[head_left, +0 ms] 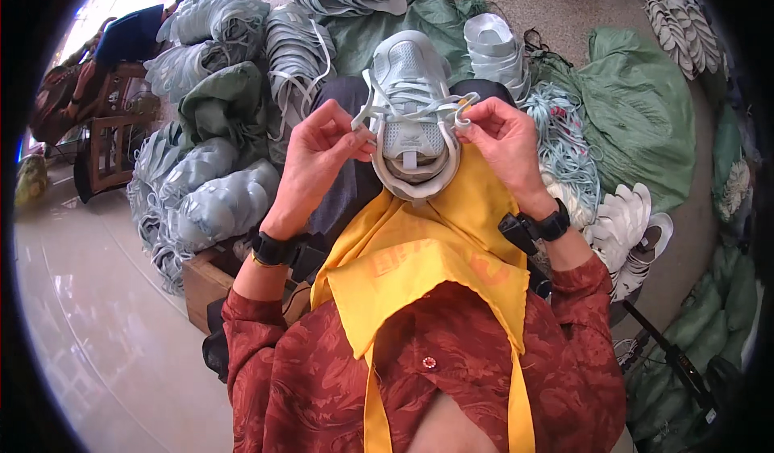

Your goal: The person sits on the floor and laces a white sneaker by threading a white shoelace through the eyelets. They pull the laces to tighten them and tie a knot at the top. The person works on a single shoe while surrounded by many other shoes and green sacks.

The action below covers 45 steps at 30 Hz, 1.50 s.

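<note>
A pale grey-blue sneaker [403, 54] rests between my knees on the yellow apron [476, 203], its toe pointing away and its heel opening toward me. Light shoelaces [407, 98] cross over its tongue. At the shoe's left side, my left hand [326, 146] is closed in a pinch on the lace beside the eyelets. Across from it, my right hand [504, 138] pinches a curled part of the lace between thumb and fingertips. Both hands are close to the shoe's collar. The lace tips are partly hidden by my fingers.
Stacks of grey-blue shoe uppers [218, 203] lie to the left, beside a wooden box [197, 288]. On the right are a tangle of blue laces [564, 130], a green sack [637, 114] and white shoe parts [625, 219]. A wooden chair [113, 138] stands far left.
</note>
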Tool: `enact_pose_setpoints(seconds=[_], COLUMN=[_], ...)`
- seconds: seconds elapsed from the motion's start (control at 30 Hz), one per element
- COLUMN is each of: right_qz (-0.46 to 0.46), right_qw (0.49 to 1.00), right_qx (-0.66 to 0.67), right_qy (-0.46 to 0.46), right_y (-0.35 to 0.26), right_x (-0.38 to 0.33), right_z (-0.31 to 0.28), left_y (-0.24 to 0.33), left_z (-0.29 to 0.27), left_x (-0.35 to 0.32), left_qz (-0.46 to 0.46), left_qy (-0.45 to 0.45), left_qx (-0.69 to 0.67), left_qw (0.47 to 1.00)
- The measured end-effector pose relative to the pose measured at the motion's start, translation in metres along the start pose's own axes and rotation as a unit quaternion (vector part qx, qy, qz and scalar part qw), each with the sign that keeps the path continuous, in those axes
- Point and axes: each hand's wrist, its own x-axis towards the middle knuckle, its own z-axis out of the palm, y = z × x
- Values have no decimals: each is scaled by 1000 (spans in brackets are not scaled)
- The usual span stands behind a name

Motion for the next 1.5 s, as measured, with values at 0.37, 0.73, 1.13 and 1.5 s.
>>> enact_pose_setpoints(seconds=[0.37, 0.73, 1.13, 1.5], right_qz=[-5, -184, -223, -249], right_qw=[996, 947, 887, 845], right_qx=[-89, -262, -404, -472], right_qy=[-13, -30, -1, 5], right_y=[-10, -39, -34, -34], right_x=[-3, -25, -20, -17], right_z=[1, 16, 19, 27], left_y=[-14, -28, -23, -44], left_z=[-5, 0, 18, 24], left_x=[2, 7, 4, 11], left_qz=[23, 50, 167, 213], left_qy=[45, 90, 170, 231], left_qx=[-27, 22, 252, 195], left_qw=[998, 994, 938, 929])
